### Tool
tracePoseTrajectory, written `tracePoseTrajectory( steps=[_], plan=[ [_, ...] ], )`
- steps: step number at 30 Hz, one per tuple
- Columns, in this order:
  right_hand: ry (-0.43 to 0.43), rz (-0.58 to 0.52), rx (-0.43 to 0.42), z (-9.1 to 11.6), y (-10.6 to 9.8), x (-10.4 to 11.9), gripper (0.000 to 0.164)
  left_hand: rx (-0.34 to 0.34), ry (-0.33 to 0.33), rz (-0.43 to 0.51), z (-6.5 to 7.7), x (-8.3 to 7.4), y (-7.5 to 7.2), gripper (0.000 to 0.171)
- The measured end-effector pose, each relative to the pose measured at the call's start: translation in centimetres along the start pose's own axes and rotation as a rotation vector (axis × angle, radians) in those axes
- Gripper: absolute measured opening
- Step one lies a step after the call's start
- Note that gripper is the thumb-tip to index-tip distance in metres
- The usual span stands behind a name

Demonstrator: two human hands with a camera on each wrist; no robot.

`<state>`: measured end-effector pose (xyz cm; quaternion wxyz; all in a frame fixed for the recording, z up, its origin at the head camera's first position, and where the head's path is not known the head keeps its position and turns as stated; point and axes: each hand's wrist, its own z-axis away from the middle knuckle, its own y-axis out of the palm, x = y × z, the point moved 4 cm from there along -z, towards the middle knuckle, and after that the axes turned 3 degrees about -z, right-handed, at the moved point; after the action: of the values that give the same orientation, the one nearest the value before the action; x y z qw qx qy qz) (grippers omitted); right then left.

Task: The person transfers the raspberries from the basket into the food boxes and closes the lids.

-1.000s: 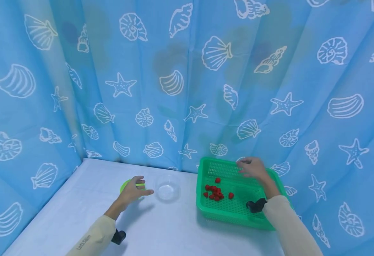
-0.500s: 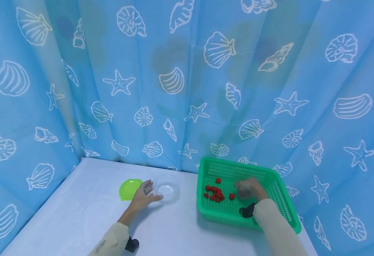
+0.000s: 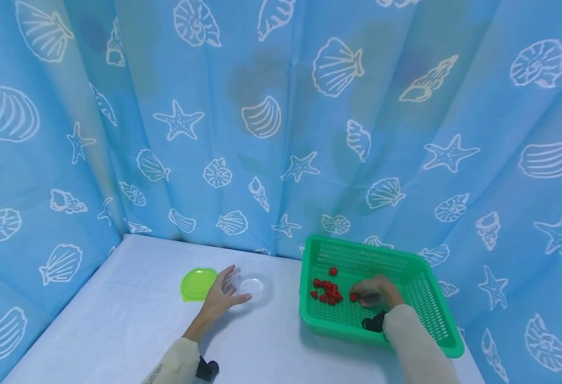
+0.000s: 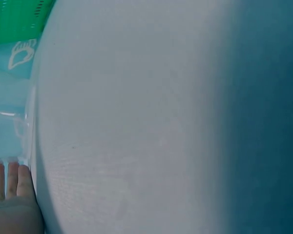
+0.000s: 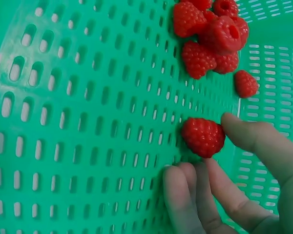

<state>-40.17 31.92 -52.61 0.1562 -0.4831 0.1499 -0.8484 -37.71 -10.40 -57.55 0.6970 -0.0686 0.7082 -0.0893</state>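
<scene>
My right hand (image 3: 376,290) reaches down into the green plastic basket (image 3: 355,329). In the right wrist view, a single raspberry (image 5: 203,137) sits between two fingertips, one at its right side and one just below it. The other fingers (image 5: 177,187) curl close over the slotted floor. My left hand (image 3: 219,300) is at the left side of a clear plastic bowl (image 3: 253,288), thumb and fingers spread apart. In the left wrist view, its straight fingertips reach the bowl's wall (image 4: 9,131).
A pile of raspberries (image 3: 327,292) lies in the basket's left part, with one raspberry (image 3: 333,271) apart behind it. The lime-green lid (image 3: 199,284) lies on the white tablecloth (image 3: 117,298) left of the bowl. A blue shell-print curtain (image 3: 281,133) rises behind.
My right hand has come down from above the basket's back part to the lone raspberry on its floor. My left hand has moved right, from over the lime-green lid to the bowl.
</scene>
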Motion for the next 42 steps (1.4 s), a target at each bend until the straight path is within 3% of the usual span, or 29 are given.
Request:
tracePoseTrajectory(
  steps=[7,16,23,32,37,42],
  plan=[
    [-0.001,-0.004,0.018,0.2,-0.3,0.1,0.042,-0.015,0.01,0.04,0.0,0.2,-0.1,0.09],
    [0.011,0.014,0.008,0.2,-0.2,0.2,0.029,-0.013,0.006,0.058,0.3,0.2,-0.1,0.088],
    [-0.03,-0.055,-0.011,0.2,-0.4,1.3,0.03,-0.002,0.008,0.08,0.3,0.2,-0.2,0.086],
    [-0.165,-0.195,0.066,0.9,0.6,5.9,0.041,-0.014,0.016,0.079,0.4,0.1,-0.2,0.087],
    [-0.286,-0.239,0.126,1.8,1.7,8.8,0.038,-0.019,0.017,0.071,0.5,0.1,-0.2,0.086],
    [-0.354,-0.307,0.16,3.2,3.5,11.7,0.035,-0.02,0.017,0.062,0.4,0.3,-0.2,0.086]
  ],
)
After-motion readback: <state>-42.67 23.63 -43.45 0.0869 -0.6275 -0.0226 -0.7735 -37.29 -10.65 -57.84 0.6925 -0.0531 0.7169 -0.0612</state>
